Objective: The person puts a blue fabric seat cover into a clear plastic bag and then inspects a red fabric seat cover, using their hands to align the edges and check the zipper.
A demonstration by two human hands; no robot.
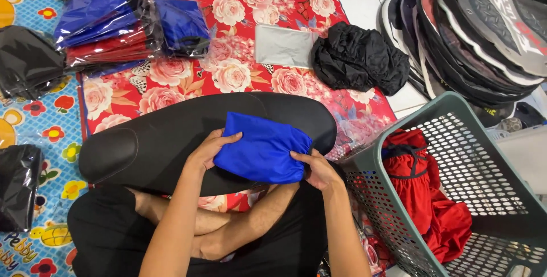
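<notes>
Both forearms reach forward from the crossed legs at the bottom of the view, elbows low and wrists bent inward toward each other. The left hand (209, 150) curls over the left edge of a folded blue cloth (262, 147), fingers spread on top and the thumb side tucked under, grasping that edge. The right hand (318, 168) pinches the cloth's lower right corner, fingers closed on the fabric with the knuckles turned outward. The cloth sits between the two hands as a puffy, roughly square bundle, resting on a long black seat cushion (171, 140) that lies across the lap.

Just right of the right hand stands a grey-green plastic laundry basket (456, 117), with red cloth (424, 197) heaped inside it. Beyond the cushion, past the hands, a red flowered mat (188, 77) covers the floor. On it, farther out from the right hand, lies a crumpled black cloth (359, 57) beside a flat grey packet (285, 46). Farther out from the left hand, blue and red bagged cloths (125, 20) are stacked. At the far right, a pile of dark seat covers (484, 32) leans on the white tiles.
</notes>
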